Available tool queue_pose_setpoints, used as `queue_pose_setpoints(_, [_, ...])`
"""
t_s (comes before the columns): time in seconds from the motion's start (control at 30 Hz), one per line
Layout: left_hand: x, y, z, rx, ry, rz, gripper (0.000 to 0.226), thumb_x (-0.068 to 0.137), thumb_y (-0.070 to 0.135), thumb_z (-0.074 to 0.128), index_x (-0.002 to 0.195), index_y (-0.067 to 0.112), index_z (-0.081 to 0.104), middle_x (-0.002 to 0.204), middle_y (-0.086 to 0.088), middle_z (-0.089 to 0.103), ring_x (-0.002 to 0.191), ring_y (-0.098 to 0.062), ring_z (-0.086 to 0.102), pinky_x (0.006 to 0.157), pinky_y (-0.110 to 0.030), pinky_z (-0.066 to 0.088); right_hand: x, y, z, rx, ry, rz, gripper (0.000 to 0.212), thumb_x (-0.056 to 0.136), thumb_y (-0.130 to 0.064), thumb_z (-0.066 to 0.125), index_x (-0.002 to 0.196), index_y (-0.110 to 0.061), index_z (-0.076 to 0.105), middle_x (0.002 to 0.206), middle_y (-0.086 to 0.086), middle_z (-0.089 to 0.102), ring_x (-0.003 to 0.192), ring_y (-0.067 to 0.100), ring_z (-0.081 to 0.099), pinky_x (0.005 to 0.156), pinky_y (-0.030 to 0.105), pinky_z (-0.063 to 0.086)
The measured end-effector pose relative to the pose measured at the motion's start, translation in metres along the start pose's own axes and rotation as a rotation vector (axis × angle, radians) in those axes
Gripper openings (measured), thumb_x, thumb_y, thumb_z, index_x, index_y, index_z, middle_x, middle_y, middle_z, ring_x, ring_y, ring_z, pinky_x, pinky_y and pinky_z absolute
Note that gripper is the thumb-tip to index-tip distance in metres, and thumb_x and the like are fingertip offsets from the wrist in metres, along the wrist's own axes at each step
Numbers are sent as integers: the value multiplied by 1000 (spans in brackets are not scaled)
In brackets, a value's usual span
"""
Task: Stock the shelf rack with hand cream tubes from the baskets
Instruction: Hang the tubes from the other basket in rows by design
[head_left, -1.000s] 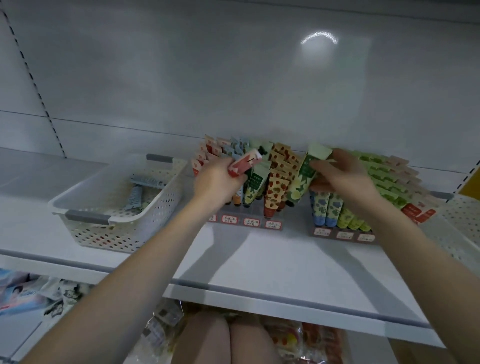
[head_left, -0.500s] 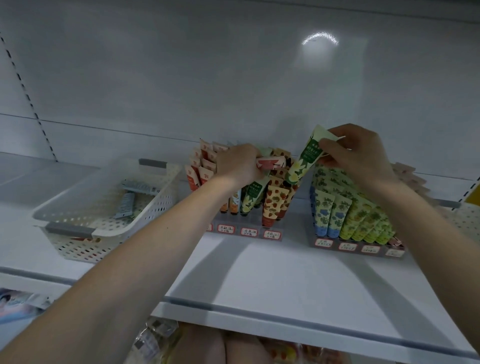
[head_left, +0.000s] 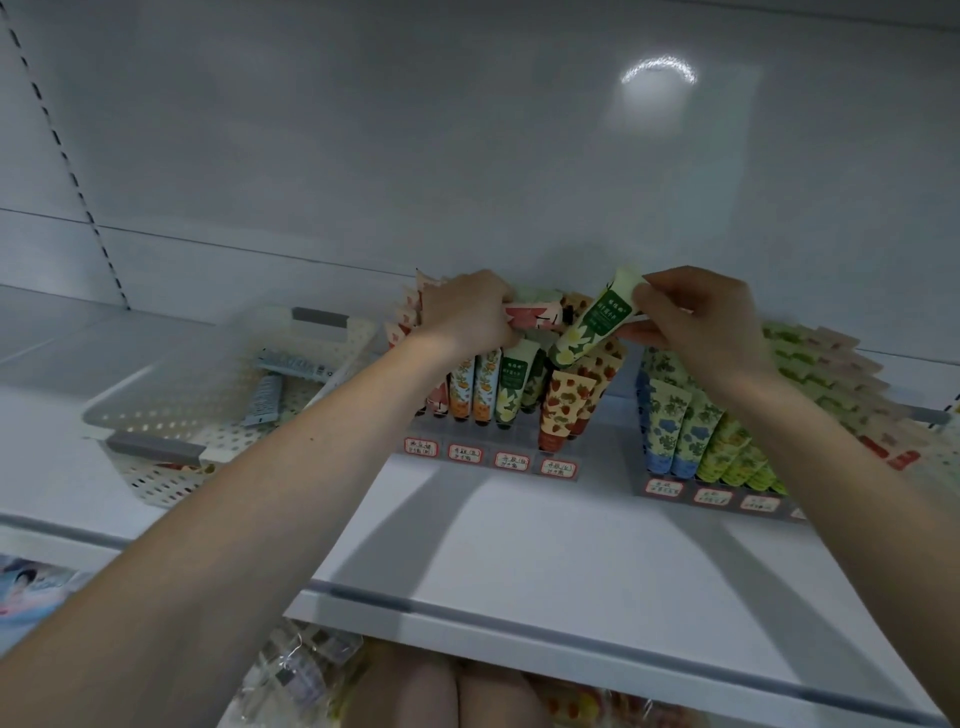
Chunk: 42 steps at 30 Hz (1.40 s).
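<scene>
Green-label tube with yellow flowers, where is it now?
In the head view, centre right: the right hand pinches the green-label tube by its top end, tilted above the strawberry tubes, beside the pink tube in the left hand.

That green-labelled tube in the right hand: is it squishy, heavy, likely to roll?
Probably light: the right hand holds the green tube by a fingertip pinch near its flat crimped end. It looks straight while held at a slant, so it is likely fairly firm. That flat end should keep it from rolling far.
</scene>
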<state>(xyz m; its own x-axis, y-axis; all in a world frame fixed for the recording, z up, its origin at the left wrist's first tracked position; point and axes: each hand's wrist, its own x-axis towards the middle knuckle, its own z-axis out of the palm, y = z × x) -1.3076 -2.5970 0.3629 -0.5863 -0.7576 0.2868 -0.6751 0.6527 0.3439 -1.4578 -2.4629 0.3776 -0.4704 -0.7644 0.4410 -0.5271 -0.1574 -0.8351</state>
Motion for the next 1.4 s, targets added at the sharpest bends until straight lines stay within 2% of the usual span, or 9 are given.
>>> queue_pose_setpoints(0.23, [1, -2, -1, -11, -23, -48, 30, 80, 22, 68, 60, 24, 45, 64, 6, 48, 77, -20, 51, 74, -31, 30, -1, 1, 18, -222, 1, -94, 16, 91, -8, 55, 77, -11, 63, 74, 2, 64, 57, 4, 65, 59, 14, 55])
queue_pose_setpoints(0.43, [-1, -5, -5, -34, -49, -45, 32, 80, 23, 69, 60, 24, 44, 65, 6, 48, 75, -19, 51, 68, -27, 29, -2, 8, 36, -402, -41, -109, 24, 92, -11, 53, 79, 2, 68, 73, 16, 69, 68, 30, 68, 69, 40, 57])
queue_pose_setpoints(0.5, [-1, -6, -6, -39, -52, -41, 33, 80, 22, 69, 60, 26, 43, 65, 7, 48, 75, -19, 51, 68, -27, 29, -1, 12, 43, -430, -47, -116, 26, 92, -10, 52, 79, 7, 67, 73, 21, 68, 69, 37, 67, 67, 40, 57])
queue_pose_setpoints(0.6, [-1, -8, -5, -45, -47, -34, 34, 80, 22, 70, 60, 26, 42, 65, 8, 47, 75, -19, 50, 68, -27, 28, 0, 17, 50, -508, -70, -129, 30, 91, -9, 51, 74, 12, 63, 68, 26, 64, 49, 26, 54, 49, 22, 38])
queue_pose_setpoints(0.67, [-1, -8, -5, -45, -41, -33, 35, 80, 22, 70, 60, 25, 42, 65, 8, 46, 75, -19, 49, 69, -27, 28, 1, 19, 55, -557, -86, -130, 31, 91, -9, 50, 72, 13, 61, 61, 22, 56, 45, 15, 37, 45, 23, 28])
queue_pose_setpoints(0.77, [-1, -9, -4, -47, -36, -39, 35, 80, 22, 69, 60, 25, 41, 65, 7, 46, 76, -20, 49, 71, -28, 27, 3, 23, 62, -612, -98, -140, 31, 91, -8, 49, 69, 13, 59, 57, 18, 48, 44, 13, 31, 47, 25, 26])
queue_pose_setpoints(1.07, [1, -11, -2, -68, -26, -48, 31, 78, 25, 71, 62, 20, 45, 64, 4, 49, 71, -20, 51, 52, -24, 23, 1, 29, 72, -808, -126, -139, 31, 94, -17, 47, 64, -8, 49, 59, 1, 44, 60, 20, 47, 46, 24, 28])
queue_pose_setpoints(1.23, [0, -10, -2, -122, 1, -33, 33, 80, 27, 70, 59, 21, 45, 61, 4, 48, 68, -20, 54, 51, -24, 26, 4, 25, 73, -885, -163, -133, 29, 94, -20, 48, 67, -10, 51, 69, 3, 50, 68, 20, 49, 56, 25, 33])
queue_pose_setpoints(1.4, [-3, -4, -8, -177, 72, -29, 35, 83, 28, 67, 58, 20, 44, 59, 5, 45, 57, -14, 47, 49, -24, 27, 9, 25, 75, -921, -197, -76, 41, 94, -19, 49, 55, -12, 40, 58, -1, 41, 65, 20, 48, 44, 22, 24])
